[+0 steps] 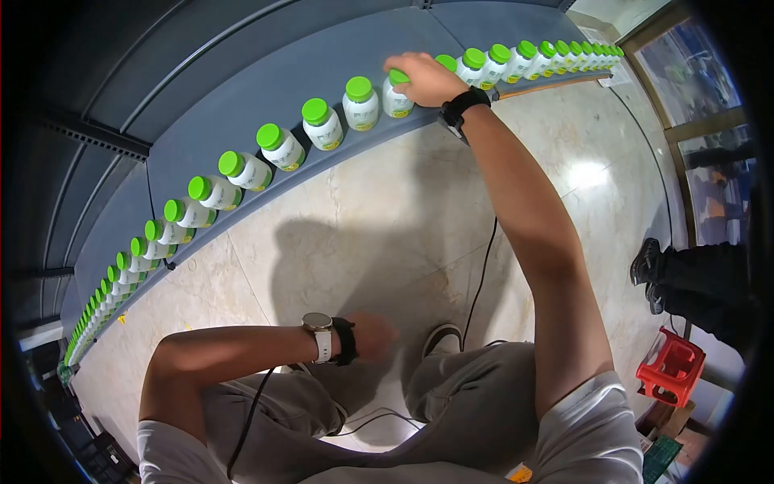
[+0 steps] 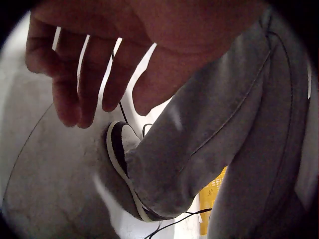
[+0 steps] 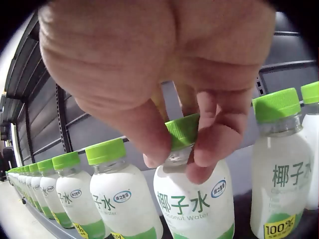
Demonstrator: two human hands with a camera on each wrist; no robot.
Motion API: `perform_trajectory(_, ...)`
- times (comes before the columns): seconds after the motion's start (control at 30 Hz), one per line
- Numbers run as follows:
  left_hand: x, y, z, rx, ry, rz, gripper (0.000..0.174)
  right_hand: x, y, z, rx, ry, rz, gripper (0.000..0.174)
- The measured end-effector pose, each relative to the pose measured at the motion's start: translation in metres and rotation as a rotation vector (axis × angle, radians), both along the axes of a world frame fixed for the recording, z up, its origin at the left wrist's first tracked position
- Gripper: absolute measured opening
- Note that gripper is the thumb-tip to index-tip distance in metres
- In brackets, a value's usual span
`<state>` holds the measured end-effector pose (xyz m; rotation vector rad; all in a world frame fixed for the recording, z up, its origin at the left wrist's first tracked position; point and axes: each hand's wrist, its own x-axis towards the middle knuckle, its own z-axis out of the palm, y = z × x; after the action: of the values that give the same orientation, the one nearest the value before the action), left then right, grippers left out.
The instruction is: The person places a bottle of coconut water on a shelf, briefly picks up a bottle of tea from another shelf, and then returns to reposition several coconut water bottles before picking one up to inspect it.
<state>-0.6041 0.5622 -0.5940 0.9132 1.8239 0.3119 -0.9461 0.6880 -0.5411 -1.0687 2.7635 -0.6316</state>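
My right hand [image 1: 430, 79] pinches the green cap of a coconut water bottle [image 3: 195, 205] standing in a row along the shelf. In the right wrist view the thumb is on one side of the cap [image 3: 182, 131] and curled fingers are on the other. Another coconut water bottle [image 3: 280, 174] stands to its right, and one more bottle [image 3: 124, 199] to its left; all are white with green caps. My left hand [image 1: 373, 337] hangs in front of my legs, and the left wrist view shows its fingers [image 2: 92, 74] loosely bent, holding nothing.
The grey shelf [image 1: 266, 89] curves across the head view, with bottles along its front edge. A black cable [image 1: 484, 278] runs over the tiled floor. At the right are a red stool [image 1: 671, 367] and another person's legs [image 1: 701, 282]. A yellow crate [image 2: 212, 196] shows behind my leg.
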Motion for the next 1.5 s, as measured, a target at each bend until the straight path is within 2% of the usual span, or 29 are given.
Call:
perform_trajectory(0.33, 0.003, -0.005, 0.004, 0.073, 0.038, 0.036, 0.027, 0.001, 0.0, -0.002, 0.0, 0.0, -0.006, 0.036)
perform_trajectory(0.43, 0.003, -0.007, 0.004, 0.124, 0.045, 0.074, 0.027, -0.006, 0.004, 0.001, 0.012, 0.012, -0.026, 0.041)
perform_trajectory(0.53, 0.001, -0.007, 0.002, 0.133, 0.032, 0.073, 0.026, -0.017, 0.023, 0.023, -0.089, 0.071, -0.083, 0.048)
perform_trajectory(0.63, 0.0, -0.007, 0.009, 0.143, 0.067, 0.068, 0.025, -0.027, 0.042, 0.022, -0.002, 0.137, -0.182, 0.052)
perform_trajectory(0.67, -0.001, -0.007, 0.01, 0.153, 0.09, 0.069, 0.025, -0.023, 0.044, 0.022, 0.094, 0.103, -0.226, 0.052)
perform_trajectory(0.77, 0.003, -0.006, 0.005, 0.107, 0.064, 0.062, 0.025, -0.016, 0.05, 0.004, 0.115, 0.092, -0.254, 0.05)
perform_trajectory(1.0, 0.003, -0.007, 0.003, 0.122, 0.042, 0.079, 0.028, -0.016, 0.047, 0.0, -0.019, 0.076, -0.31, 0.039)
perform_trajectory(1.5, 0.002, -0.009, 0.0, 0.115, 0.013, 0.085, 0.028, -0.019, 0.047, -0.003, -0.063, 0.086, -0.258, 0.035)
